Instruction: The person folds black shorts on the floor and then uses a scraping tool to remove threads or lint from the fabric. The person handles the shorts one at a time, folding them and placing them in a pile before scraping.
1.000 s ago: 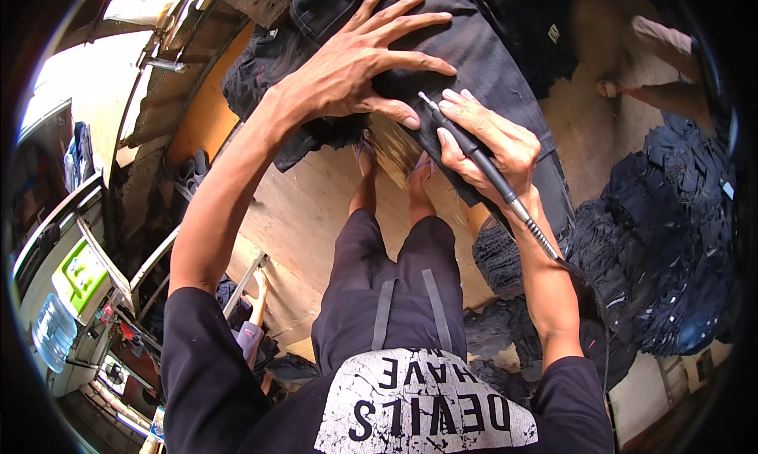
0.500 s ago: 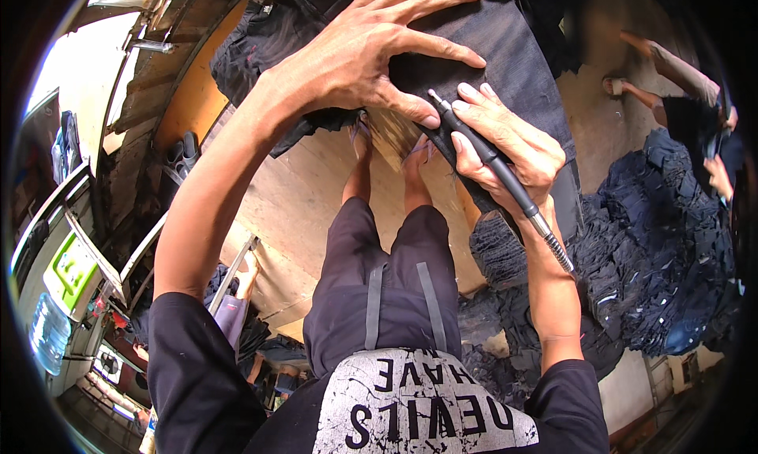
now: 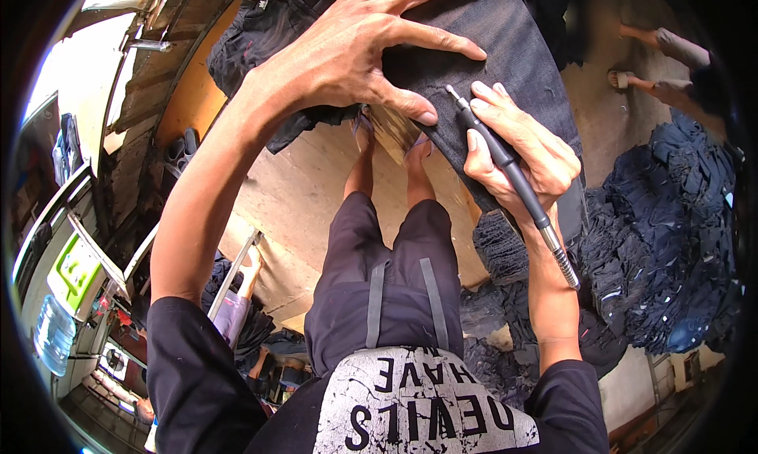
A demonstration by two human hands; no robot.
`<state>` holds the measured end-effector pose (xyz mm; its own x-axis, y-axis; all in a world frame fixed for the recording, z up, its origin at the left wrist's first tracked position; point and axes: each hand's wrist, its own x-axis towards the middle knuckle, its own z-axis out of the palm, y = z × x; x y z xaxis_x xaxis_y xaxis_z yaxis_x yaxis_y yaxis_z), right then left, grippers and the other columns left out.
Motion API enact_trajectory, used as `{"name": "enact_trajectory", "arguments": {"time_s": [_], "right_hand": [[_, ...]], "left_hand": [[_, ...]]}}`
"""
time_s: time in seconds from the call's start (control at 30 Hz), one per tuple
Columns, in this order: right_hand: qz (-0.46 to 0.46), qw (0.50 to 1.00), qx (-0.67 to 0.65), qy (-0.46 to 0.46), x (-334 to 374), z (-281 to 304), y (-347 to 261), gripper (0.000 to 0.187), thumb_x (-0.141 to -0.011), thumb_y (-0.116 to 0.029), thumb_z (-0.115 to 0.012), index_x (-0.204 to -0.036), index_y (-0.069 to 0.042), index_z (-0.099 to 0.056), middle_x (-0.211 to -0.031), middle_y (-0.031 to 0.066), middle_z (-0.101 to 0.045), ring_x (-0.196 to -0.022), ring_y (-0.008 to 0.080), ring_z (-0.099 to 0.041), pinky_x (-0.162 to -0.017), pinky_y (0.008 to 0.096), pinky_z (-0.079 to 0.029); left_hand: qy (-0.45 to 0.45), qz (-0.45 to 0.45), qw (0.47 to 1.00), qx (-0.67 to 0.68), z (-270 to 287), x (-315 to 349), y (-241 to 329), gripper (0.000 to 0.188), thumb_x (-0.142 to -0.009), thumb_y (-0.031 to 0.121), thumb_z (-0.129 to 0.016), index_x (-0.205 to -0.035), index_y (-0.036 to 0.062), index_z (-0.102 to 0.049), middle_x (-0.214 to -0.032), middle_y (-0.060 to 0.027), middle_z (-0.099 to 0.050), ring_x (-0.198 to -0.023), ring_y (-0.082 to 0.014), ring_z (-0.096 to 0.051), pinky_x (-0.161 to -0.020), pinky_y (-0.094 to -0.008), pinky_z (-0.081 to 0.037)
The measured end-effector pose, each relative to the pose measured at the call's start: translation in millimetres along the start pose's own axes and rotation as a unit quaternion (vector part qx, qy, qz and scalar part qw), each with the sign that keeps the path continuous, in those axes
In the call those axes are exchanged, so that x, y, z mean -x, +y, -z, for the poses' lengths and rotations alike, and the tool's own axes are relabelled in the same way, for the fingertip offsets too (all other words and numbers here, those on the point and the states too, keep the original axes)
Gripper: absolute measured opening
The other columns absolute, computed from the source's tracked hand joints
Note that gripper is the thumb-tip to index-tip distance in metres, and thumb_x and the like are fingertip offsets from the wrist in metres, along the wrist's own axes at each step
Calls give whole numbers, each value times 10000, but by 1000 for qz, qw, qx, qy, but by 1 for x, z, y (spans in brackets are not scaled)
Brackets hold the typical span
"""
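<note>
My left hand (image 3: pixel 355 47) lies with fingers spread on a dark denim garment (image 3: pixel 521 51), its thumb near the garment's near edge. My right hand (image 3: pixel 529 146) is wrapped round a black pen-shaped rotary tool handpiece (image 3: pixel 505 162). The metal tip points up and to the left, close to the cloth and a little to the right of my left thumb; whether it touches I cannot tell. A coiled metal spring forms the handpiece's rear end, over my right forearm. The garment's upper part runs out of view.
Large heaps of dark garments (image 3: pixel 663 225) lie to the right. A rolled dark bundle (image 3: pixel 501 245) sits beside my right wrist. Another person's legs (image 3: pixel 671 91) show at the far right. On the left are a clear plastic water bottle (image 3: pixel 55 335) and a green tray (image 3: pixel 76 274).
My right hand has shifted slightly right with the handpiece, its tip moving away from my left thumb. My left hand stays nearly in place. The person at the right has moved partly out of view.
</note>
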<state>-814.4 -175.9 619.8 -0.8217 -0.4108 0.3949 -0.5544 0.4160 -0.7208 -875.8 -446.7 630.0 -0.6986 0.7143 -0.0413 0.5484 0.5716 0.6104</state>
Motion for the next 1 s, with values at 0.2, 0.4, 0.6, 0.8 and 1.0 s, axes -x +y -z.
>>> {"name": "enact_trajectory", "arguments": {"time_s": [0.2, 0.4, 0.6, 0.8, 1.0], "right_hand": [[-15, 1000, 18, 12, 2, 3, -2, 285, -731, -2, -833, -1014, 33, -829, -1053, 201, -835, -1024, 330, -834, -969, 416, -674], [-29, 999, 26, 25, 3, 7, -4, 315, -720, 10, -819, -1033, 35, -824, -1064, 206, -836, -1035, 341, -831, -946, 405, -678], [-44, 999, 13, 16, -3, 3, -7, 312, -766, 26, -834, -1077, 47, -821, -1088, 209, -831, -1080, 348, -820, -998, 437, -663], [-11, 1000, 15, -3, -9, -8, -2, 289, -812, 8, -858, -1096, 46, -822, -1083, 188, -832, -1116, 334, -811, -1052, 470, -640], [-18, 1000, 8, -13, -7, -5, -4, 309, -812, 24, -841, -1117, 56, -814, -1113, 217, -823, -1121, 345, -807, -1072, 476, -623]], "left_hand": [[-1, 3, 1000, -3, 2, -1, 3, 807, -799, 739, -837, -1521, 424, -662, -1836, -134, -205, -1705, -425, -57, -1336, -697, 21], [1, -1, 1000, -23, -4, -2, -4, 852, -786, 760, -836, -1544, 425, -639, -1835, -133, -207, -1705, -423, -53, -1337, -695, 17], [5, 1, 1000, -2, -8, -1, -9, 936, -796, 749, -834, -1611, 374, -572, -1834, -139, -203, -1705, -423, -57, -1329, -718, -12], [34, -29, 999, -4, -13, -1, -14, 913, -814, 717, -836, -1607, 343, -579, -1831, -147, -209, -1705, -429, -61, -1326, -723, -18], [43, -46, 998, -1, -15, 0, -19, 924, -798, 705, -848, -1608, 351, -579, -1828, -149, -221, -1706, -425, -65, -1327, -719, -12]]}}
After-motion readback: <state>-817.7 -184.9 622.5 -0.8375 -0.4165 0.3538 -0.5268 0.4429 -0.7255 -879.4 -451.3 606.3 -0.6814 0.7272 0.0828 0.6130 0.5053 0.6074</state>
